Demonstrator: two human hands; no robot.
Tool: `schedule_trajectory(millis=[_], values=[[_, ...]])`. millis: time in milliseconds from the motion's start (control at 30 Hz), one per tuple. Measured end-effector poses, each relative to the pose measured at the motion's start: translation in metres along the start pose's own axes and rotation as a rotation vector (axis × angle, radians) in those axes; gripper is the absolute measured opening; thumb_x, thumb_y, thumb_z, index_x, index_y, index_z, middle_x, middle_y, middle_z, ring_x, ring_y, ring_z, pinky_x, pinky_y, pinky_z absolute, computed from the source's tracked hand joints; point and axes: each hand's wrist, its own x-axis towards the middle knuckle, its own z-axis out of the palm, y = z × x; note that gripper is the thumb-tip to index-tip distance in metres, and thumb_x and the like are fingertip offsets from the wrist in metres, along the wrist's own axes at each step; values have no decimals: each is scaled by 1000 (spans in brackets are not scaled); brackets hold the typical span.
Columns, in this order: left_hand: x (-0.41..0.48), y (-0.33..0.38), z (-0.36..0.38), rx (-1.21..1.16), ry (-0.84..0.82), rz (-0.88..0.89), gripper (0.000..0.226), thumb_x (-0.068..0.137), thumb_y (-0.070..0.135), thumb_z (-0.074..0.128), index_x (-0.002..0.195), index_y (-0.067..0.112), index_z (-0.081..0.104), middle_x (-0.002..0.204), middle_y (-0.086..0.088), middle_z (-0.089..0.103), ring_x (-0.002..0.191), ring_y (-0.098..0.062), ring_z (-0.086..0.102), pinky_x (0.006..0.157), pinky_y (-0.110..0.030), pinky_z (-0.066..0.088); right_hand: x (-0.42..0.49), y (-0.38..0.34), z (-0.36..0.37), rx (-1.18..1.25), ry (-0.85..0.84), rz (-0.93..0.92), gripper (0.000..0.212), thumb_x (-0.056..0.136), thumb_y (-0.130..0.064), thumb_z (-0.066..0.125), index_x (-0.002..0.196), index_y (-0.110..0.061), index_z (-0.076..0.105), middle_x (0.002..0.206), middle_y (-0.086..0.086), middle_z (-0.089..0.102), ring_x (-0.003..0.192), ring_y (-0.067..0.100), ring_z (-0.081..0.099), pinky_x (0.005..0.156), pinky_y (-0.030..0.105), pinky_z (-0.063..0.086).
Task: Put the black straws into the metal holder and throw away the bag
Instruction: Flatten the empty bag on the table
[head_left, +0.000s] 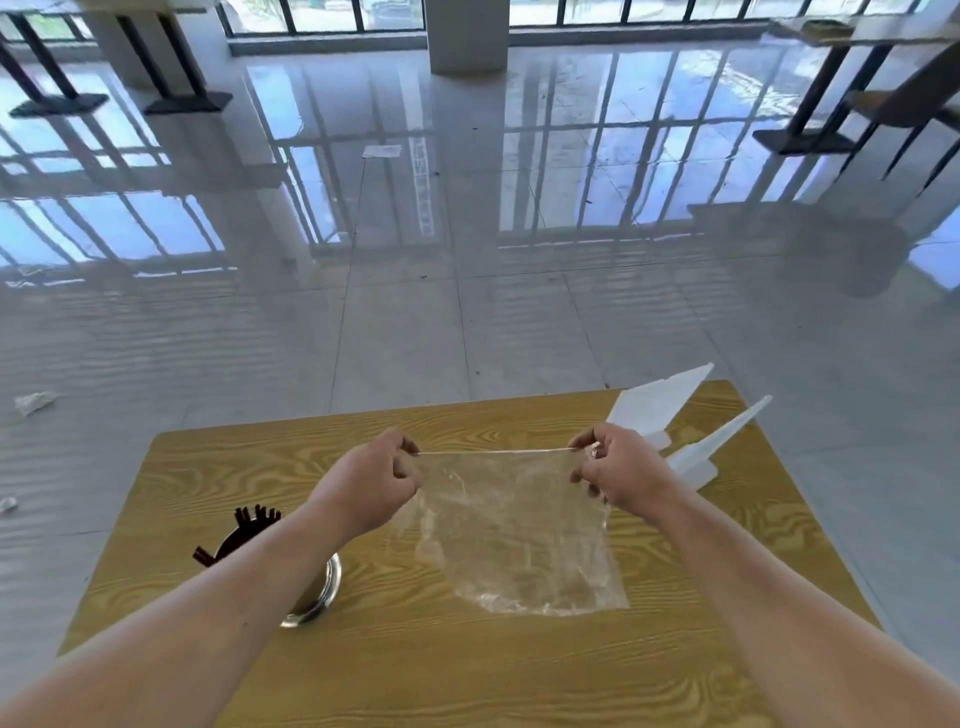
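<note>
Glossy grey floor tiles (405, 322) are mirroring windows beyond the yellow wood-grain surface (467, 665). Both hands are pinching the clear plastic bag (514, 540), the left hand (371, 480) and right hand (618, 470) stretching its top edge taut. Black straws (249, 522) are standing in the round metal holder (324, 597) under the left forearm.

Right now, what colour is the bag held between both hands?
Clear, see-through plastic bag; head view shows it best.

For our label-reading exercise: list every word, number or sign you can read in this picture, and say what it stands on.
No text can be read.
Shiny floor: a faint vertical strip of marks, too blurred to read.
Clear bag, metal holder and table: no print shows.
</note>
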Motion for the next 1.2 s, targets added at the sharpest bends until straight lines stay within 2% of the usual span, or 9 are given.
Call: schedule_trajectory(millis=[167, 267, 367, 467, 600, 733, 800, 933, 1200], values=[[6, -11, 28, -10, 62, -101, 53, 90, 27, 64, 138, 28, 42, 104, -1, 71, 87, -20, 67, 76, -41, 57, -2, 10, 25, -203, 161, -58, 40, 98, -20, 69, 136, -22, 56, 100, -5, 69, 90, 16, 69, 68, 29, 50], [2, -20, 58, 106, 78, -87, 76, 91, 34, 66, 154, 24, 25, 150, -10, 43, 131, -34, 52, 102, -44, 49, -10, 19, 50, -342, 159, -134, 61, 99, -21, 68, 154, -15, 43, 145, 10, 58, 138, 29, 54, 113, 42, 46], [-14, -31, 96, 289, 44, 22, 85, 93, 49, 60, 160, 24, 14, 170, -7, 15, 154, -34, 25, 122, -46, 31, -24, 34, 77, -472, 83, -223, 69, 101, -28, 64, 161, -15, 33, 159, 11, 46, 150, 28, 39, 126, 39, 29], [-32, -49, 135, 446, -82, 125, 86, 97, 67, 37, 165, 29, 1, 175, -2, -15, 162, -28, -5, 130, -50, 2, -39, 56, 107, -537, -8, -251, 71, 102, -42, 59, 164, -23, 28, 168, 6, 36, 159, 27, 27, 131, 46, 25], [-46, -69, 177, 495, -108, 266, 85, 96, 74, 28, 167, 29, 19, 175, -4, -4, 161, -30, -5, 129, -59, 3, -53, 99, 146, -624, -102, -252, 76, 104, -60, 39, 170, -34, 13, 180, 0, 11, 167, 27, -1, 135, 48, 2], [-41, -97, 214, 544, -204, 211, 82, 93, 85, 5, 162, 42, -8, 170, 6, -30, 154, -19, -36, 125, -54, -17, -58, 147, 182, -699, -179, -253, 74, 102, -77, 6, 164, -45, -20, 176, -4, -27, 160, 24, -35, 128, 47, -25], [-41, -109, 227, 532, -209, 165, 77, 95, 84, 7, 162, 49, -6, 172, 7, -25, 153, -15, -36, 126, -54, -16, -58, 168, 194, -738, -173, -237, 73, 103, -78, 7, 165, -46, -15, 176, -6, -29, 161, 25, -32, 127, 49, -25], [-34, -123, 245, 489, -93, 203, 72, 100, 75, 27, 165, 46, 13, 177, 4, 1, 162, -20, -8, 126, -60, -1, -47, 188, 203, -751, -78, -297, 72, 107, -71, 25, 170, -36, 19, 181, -2, 3, 167, 28, -4, 130, 58, -3], [-7, -125, 255, 507, 36, 229, 80, 95, 69, 42, 165, 39, 20, 177, 1, 4, 163, -26, 2, 126, -65, 9, -8, 178, 201, -830, -17, -348, 75, 102, -63, 39, 169, -30, 28, 180, 4, 13, 166, 35, 7, 128, 64, 3]])
